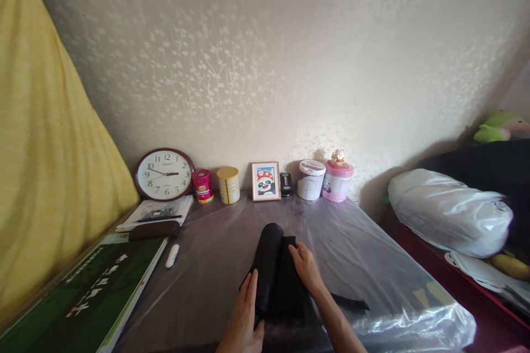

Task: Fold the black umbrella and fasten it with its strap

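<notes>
A black fabric roll [268, 265] lies lengthwise on the plastic-covered table, partly rolled up, with a flat flap [287, 287] along its right side. My left hand [245, 311] holds the roll's near left side, its fingers straight and close together along the cloth and its thumb at the near end. On the right, my right hand [306, 267] is closed on the far right edge of the flap, fingertips curled over it. A black strap [350, 302] trails out to the right beyond my right forearm. The roll's underside is hidden.
Along the wall stand a clock [164, 174], a pink tin [202, 186], a yellow tin [229, 185], a framed panda picture [266, 181] and two lidded tubs [311, 180]. At left lie a green book [83, 292] and a white stick-like object [172, 256]. A white plastic bag [451, 212] sits right.
</notes>
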The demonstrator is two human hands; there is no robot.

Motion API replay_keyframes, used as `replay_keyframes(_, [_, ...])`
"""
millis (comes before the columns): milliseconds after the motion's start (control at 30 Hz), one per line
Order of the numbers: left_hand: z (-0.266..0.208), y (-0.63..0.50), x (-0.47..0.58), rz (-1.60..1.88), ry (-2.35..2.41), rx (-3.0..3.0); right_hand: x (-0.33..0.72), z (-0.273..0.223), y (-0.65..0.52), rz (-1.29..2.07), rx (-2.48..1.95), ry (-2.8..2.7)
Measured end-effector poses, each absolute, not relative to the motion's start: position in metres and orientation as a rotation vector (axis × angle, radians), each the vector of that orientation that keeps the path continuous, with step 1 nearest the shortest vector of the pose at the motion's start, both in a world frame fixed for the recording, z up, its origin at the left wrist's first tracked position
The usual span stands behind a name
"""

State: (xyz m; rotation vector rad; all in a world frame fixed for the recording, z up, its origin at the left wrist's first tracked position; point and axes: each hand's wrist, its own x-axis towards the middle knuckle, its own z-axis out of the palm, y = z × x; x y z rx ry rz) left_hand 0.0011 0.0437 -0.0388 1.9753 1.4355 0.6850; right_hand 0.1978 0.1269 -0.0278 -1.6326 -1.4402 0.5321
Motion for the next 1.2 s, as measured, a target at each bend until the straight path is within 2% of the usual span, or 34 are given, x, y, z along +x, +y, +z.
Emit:
replay_keyframes(200, [-0.045, 0.045, 0.001, 0.711, 1.412, 2.059, 0.171, -0.012, 0.138, 0.608, -1.537, -1.368])
replay_keyframes(533, [-0.042, 0.047, 0.002, 0.648, 1.469, 2.062, 0.143, -0.016, 0.152, 0.544, -1.577, -1.456])
replay_keyframes(767, [-0.036, 0.048, -0.002, 0.576, 1.527, 2.059, 0.135, -0.007, 0.141, 0.917, -1.408, -1.516])
replay_keyframes(1067, [-0.052, 0.046, -0.011, 0.419, 1.666, 2.165, 0.129, 0.006, 0.117, 0.506, -1.260, -1.965])
replay_keyframes(1200, [-0.049, 0.039, -0.015, 0.695, 1.696, 2.302, 0.128, 0.005, 0.117, 0.441, -1.287, -2.034])
